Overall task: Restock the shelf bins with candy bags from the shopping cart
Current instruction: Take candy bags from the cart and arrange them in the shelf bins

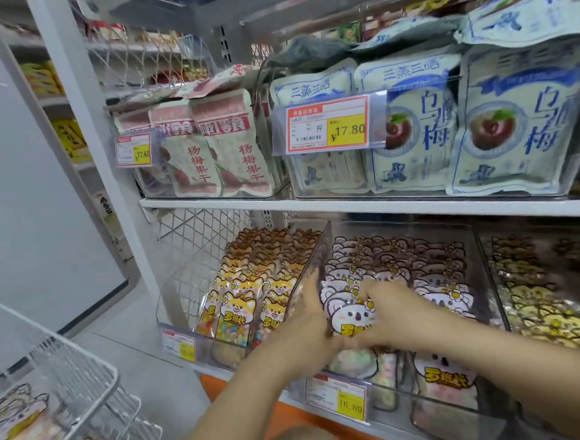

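A koala-print candy bag (350,315) stands at the front of the middle clear bin (442,412) on the lower shelf. My left hand (311,318) grips its left edge and my right hand (387,311) grips its right side, fingers curled over the top. More koala bags fill the bin behind it. At the lower left, the wire shopping cart (87,381) holds more candy bags (18,431).
A left bin (180,286) holds fox-print bags (233,313), a right bin yellow-print bags (546,318). The upper shelf (349,205) carries plum snack packs (412,125) and price tags (326,124). A white panel (21,170) stands on the left.
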### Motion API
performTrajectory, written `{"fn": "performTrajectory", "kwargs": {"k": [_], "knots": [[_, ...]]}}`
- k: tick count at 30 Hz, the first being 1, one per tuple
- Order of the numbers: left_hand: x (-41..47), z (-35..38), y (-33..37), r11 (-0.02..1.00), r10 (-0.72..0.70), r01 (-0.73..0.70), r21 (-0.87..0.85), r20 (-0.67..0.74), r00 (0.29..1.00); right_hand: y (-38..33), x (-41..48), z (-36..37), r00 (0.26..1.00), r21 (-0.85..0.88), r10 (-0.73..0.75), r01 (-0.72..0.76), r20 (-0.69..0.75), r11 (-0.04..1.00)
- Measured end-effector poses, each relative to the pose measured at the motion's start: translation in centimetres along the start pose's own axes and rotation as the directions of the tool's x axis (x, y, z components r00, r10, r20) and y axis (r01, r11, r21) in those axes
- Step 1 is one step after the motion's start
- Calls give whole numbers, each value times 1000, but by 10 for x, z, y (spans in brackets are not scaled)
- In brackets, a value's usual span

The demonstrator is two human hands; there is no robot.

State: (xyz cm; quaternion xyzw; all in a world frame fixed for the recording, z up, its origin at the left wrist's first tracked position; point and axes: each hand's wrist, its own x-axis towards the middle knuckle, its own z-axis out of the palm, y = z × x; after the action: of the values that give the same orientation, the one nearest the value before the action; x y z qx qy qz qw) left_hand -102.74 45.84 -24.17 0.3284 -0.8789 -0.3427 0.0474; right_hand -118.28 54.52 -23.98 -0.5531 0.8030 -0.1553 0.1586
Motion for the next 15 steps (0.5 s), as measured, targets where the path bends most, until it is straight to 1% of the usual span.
{"fn": "performTrajectory", "kwargs": {"k": [1,2,5,8,11,13,15], "knots": [[2,-1,-1,1000,-15,15,2,22,1000,-1,-1,3,1000,-55,-10,11,25,998],[3,-4,-1,1000,-22,22,0,50,999,-2,-1,5,999,-67,-15,18,38,998],[3,-9,-1,999,13,-12,-39,46,999,-1,-1,6,999,57,-49,49,-9,997],[-3,0,-6,997,20,-24,-80,-55,998,0,-1,4,997,167,-81,82,-14,983],[-10,5,-8,986,43,-62,-153,-123,991,3,-3,1,984,139,-154,165,-89,976],[-12,2,-10,974,25,-47,-222,-102,995,2,-9,-5,973,142,-175,197,-152,970],[-12,-3,-8,959,-21,2,-283,-64,998,1,-13,-9,963,130,-196,222,-185,966]]}}
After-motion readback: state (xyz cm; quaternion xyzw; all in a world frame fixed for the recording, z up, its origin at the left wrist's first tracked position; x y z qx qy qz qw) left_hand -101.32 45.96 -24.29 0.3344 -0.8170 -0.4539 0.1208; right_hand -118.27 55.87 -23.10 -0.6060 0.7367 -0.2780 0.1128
